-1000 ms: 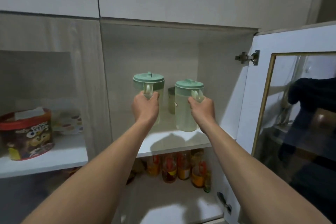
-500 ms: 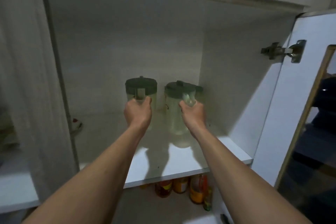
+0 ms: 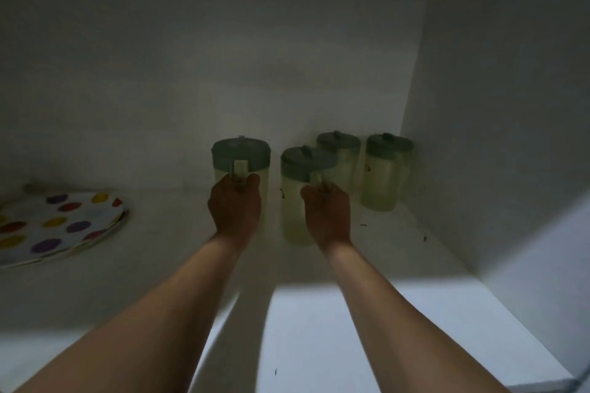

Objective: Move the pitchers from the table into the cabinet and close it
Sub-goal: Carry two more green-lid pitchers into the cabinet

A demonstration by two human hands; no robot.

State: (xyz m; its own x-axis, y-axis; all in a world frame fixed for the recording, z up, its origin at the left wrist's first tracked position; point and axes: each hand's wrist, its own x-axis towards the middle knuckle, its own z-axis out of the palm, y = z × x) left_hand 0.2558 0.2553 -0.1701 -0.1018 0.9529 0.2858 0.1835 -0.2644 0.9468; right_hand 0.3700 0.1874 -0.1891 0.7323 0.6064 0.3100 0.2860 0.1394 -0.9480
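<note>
Your left hand (image 3: 234, 210) is clenched around the handle of a pale translucent plastic pitcher with a green lid (image 3: 241, 159), fingers wrapped tight just below the lid. Your right hand (image 3: 325, 215) is clenched the same way on the handle of a second translucent green-lidded pitcher (image 3: 300, 188), which stands just beside the first, a narrow gap between them. Both pitchers are upright, deep inside the dim white cabinet; whether their bases rest on the white cabinet shelf (image 3: 415, 313) or hang just above it you cannot tell, since your hands and the gloom cover the bottoms.

Behind your right hand, 2 more pitchers of the same kind already stand against the back wall: a rear pitcher (image 3: 341, 153) partly hidden by the one you hold, and a corner pitcher (image 3: 384, 175) next to the right side wall. At the left, a white round plate with coloured dots (image 3: 57, 226) lies on the shelf, well apart from the pitchers and cut off by the frame edge. Your forearms run out of the bottom of the view. The interior is dark and soft, so small marks on the pitchers cannot be read
</note>
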